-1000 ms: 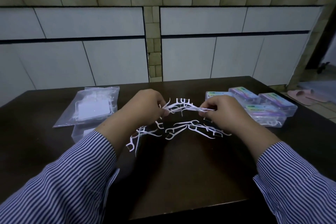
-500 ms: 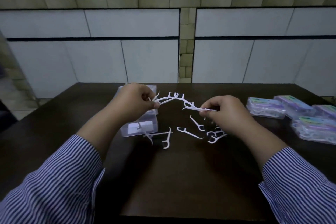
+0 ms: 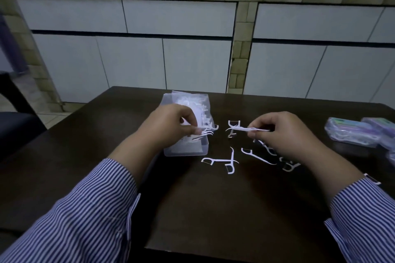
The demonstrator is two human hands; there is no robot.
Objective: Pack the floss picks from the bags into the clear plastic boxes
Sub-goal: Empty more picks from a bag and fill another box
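Observation:
An open clear plastic box [image 3: 197, 149] stands on the dark table [image 3: 213, 209] left of centre, with a clear bag [image 3: 192, 100] of floss picks behind it. My left hand [image 3: 171, 126] hovers over the box and pinches a small bunch of white floss picks [image 3: 206, 131]. My right hand [image 3: 282, 132] pinches a few floss picks [image 3: 241, 128] by their handles, just right of the box. Several loose floss picks [image 3: 228, 161] lie on the table below and between my hands.
Several closed, filled plastic boxes [image 3: 352, 134] with coloured labels sit at the table's right edge. A tiled cabinet wall stands behind the table. A dark chair [image 3: 15, 121] is at the far left.
My hands have drawn apart and split the bunch of picks. The left hand has carried its share down over the open box. The view has shifted further left.

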